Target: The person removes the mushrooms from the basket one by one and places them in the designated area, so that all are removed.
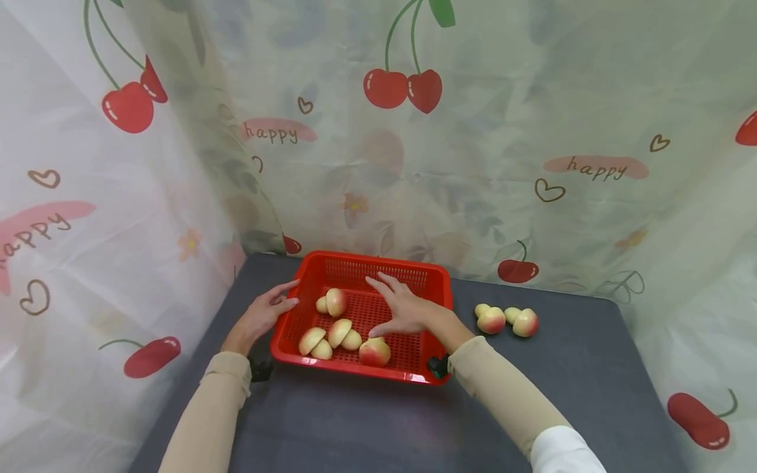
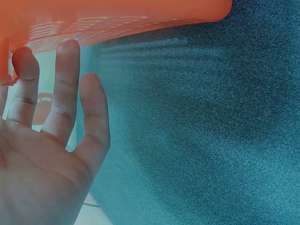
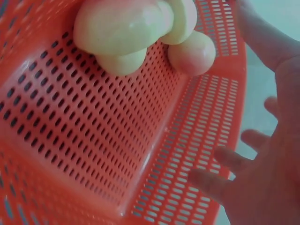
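Observation:
A red perforated plastic basket stands on the dark table and contains several mushroom-shaped pieces with cream stems and cream-to-red caps. My left hand is at the basket's left rim, its fingers fairly straight and its fingertips touching or very near the outer wall. Over the right half of the basket is my right hand, fingers spread, holding nothing. Below its thumb lies one redder mushroom piece. The right wrist view shows clustered mushroom pieces apart from the right hand.
Two more mushroom pieces, a left one and a right one, lie on the table to the right of the basket. A printed cherry curtain hangs behind and along both sides of the table.

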A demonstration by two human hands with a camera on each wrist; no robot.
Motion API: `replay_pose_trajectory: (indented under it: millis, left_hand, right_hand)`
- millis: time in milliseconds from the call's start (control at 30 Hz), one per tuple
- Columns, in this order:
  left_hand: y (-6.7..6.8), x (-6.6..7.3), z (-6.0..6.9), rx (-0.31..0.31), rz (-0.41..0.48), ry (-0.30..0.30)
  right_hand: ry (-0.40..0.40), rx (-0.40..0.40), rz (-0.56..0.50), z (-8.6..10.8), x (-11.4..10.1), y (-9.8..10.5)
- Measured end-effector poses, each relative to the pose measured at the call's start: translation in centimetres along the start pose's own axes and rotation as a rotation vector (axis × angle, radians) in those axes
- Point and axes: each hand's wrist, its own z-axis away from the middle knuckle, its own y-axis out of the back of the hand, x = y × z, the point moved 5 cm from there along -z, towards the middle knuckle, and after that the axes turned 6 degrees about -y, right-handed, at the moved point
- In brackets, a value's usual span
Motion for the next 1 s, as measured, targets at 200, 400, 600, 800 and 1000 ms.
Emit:
replay_pose_trajectory:
  millis: [200,400,600,800,1000]
  left_hand:
    - [-0.3,-0.2,-0.1,0.005,0.011,-0.001]
    - [-0.3,-0.1,-0.1,0.004,-0.011,-0.031]
    - [0.1,0.0,0.0,0.011,0.007,-0.020]
    - [0.1,0.0,0.0,0.008,0.003,-0.032]
    - [0.0,-0.1,-0.1,0.015,0.027,-0.023]
  right_hand:
    - [-0.009,-0.126,-0.088,-1.0,0.0,-1.2]
    - [-0.011,-0.190,-0.131,-1.5,0.6,-1.8]
    - [0.007,-0.250,-0.130,-2.1,0.4,-2.5]
    - [-0.069,-0.374,-0.156,-2.1,1.0,-3.7]
    - [-0.105,-0.421,-0.209,-2.2,1.2,-4.3]
